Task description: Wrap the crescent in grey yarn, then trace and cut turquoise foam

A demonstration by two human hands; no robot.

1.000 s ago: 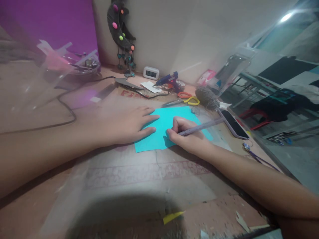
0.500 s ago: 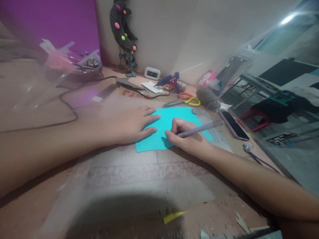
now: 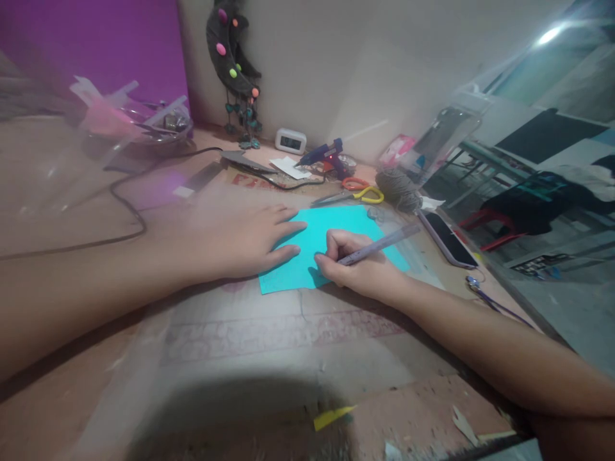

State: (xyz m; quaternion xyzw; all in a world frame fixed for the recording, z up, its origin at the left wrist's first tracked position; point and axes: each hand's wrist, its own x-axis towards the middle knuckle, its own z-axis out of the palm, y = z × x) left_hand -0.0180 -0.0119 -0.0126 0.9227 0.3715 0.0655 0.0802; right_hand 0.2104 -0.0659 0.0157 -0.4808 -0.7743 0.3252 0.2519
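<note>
A turquoise sheet of paper lies on the table in the middle of the head view. My left hand rests flat with fingers spread, its fingertips over the sheet's left side. Over the right part of the sheet, my right hand is closed around a slim greyish-purple pen. The pen slants up to the right, and its tip is hidden behind my fingers. Scissors with orange and yellow handles lie just beyond the sheet's far edge.
Behind the sheet stand a blue glue gun and a white digital clock. Grey yarn and a phone lie to the right. A black cable curves at left. A yellow scrap lies near the front edge.
The whole view has shifted slightly, so things appear a little further left. The pen's rear end has tipped up somewhat. My left hand stays flat on the sheet.
</note>
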